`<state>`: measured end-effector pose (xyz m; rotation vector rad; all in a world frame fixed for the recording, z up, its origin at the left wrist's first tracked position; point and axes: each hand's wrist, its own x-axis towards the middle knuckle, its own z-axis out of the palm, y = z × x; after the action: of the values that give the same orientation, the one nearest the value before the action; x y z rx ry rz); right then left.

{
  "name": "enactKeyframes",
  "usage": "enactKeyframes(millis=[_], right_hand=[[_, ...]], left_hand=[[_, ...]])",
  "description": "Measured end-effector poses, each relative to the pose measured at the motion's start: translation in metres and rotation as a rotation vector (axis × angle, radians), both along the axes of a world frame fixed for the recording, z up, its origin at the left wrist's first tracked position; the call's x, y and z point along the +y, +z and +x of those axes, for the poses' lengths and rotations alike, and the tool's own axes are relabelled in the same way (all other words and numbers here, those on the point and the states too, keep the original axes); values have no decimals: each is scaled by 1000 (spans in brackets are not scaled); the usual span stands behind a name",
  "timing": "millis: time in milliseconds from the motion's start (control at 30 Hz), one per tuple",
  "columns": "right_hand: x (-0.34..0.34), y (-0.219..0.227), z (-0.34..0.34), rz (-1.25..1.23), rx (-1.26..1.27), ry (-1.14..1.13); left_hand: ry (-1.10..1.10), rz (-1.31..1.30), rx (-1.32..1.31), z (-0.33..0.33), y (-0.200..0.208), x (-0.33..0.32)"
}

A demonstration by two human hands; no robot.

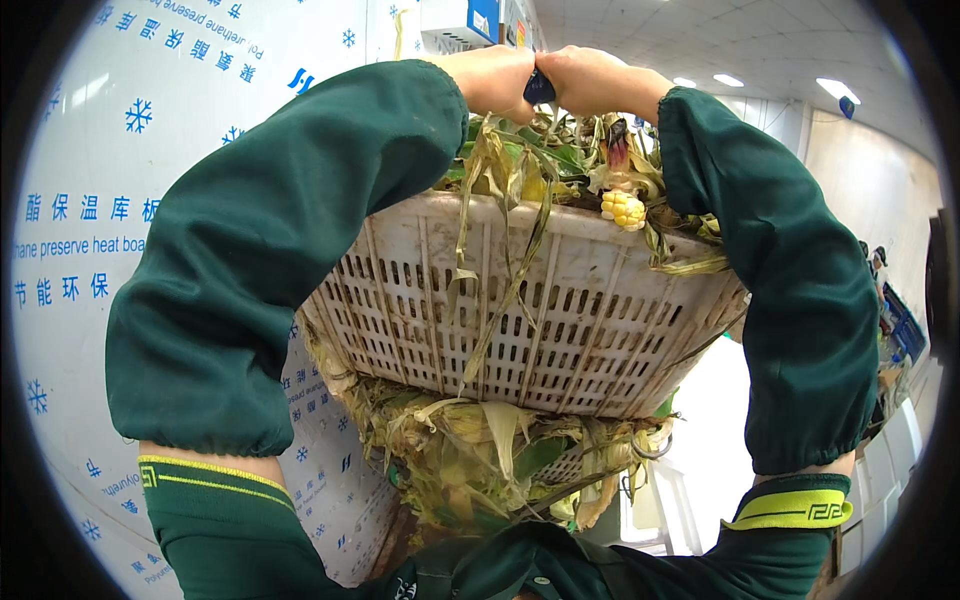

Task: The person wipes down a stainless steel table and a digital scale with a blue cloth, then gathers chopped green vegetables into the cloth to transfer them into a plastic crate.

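Observation:
Both my arms, in dark green sleeves, reach up and forward over a white slatted plastic crate [560, 300]. The crate is heaped with corn husks and leaves [510, 165]. A piece of yellow corn cob [623, 210] sticks out at its near rim. Above the heap my left hand [492, 80] and my right hand [603, 82] meet, both closed. Between them shows a small dark blue object [540, 88], mostly hidden by the fingers; its kind is not clear. Long dry husk strips hang down the crate's near side.
Under the crate is another pile of husks [450, 450], partly in a second slatted crate. A white wall panel [80, 330] with blue print runs along the left. A blue and white box [465, 20] is at the top. White containers [890, 460] stand at the right.

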<state>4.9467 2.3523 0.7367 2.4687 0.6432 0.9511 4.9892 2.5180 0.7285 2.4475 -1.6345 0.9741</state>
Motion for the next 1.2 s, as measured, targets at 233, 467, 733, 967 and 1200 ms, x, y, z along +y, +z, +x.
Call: enactKeyframes(millis=[233,467,733,967,1200], right_hand=[[1,-7,5,167,213,-45],[4,-6,7,555,297,169],[-8,-2,-24,-104,-384,170],[2,-14,-28,-505,-749,228],[15,10,-63,-429,-787,435]], left_hand=[[66,-87,-179,1,-16,0],[-67,-178,-124,18,-4,15],[-126,-510,856,15,-11,37],[-527,-597,1460,-1,-14,54],[-833,-195,1855,-22,-10,47]])
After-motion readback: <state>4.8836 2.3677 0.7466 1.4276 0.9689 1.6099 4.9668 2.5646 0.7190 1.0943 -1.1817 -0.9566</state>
